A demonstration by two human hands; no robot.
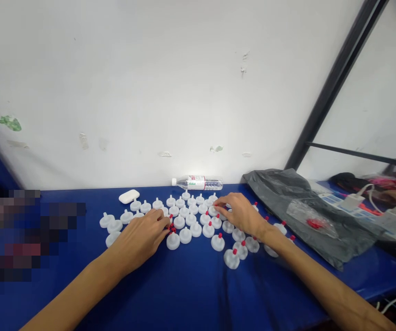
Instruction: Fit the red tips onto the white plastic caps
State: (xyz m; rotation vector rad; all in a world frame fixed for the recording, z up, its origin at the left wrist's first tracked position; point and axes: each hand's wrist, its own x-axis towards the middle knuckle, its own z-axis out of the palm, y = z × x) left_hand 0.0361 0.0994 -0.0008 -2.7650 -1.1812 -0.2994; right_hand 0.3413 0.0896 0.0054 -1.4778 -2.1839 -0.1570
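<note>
Several small white plastic caps (185, 235) stand in rows on the blue table (191, 289); some carry a red tip (220, 235), others have none. My left hand (141, 236) rests among them, fingers curled around a few small red tips (172, 227) at its fingertips. My right hand (241, 214) reaches left over the caps, with thumb and fingers pinched at a white cap (213, 210) in the back rows.
A clear water bottle (198, 183) lies against the white wall. A white earbud case (129, 196) sits left of the caps. A grey plastic bag (308, 214) with a small clear packet of red tips (313, 223) lies right, beside power strips (384, 216).
</note>
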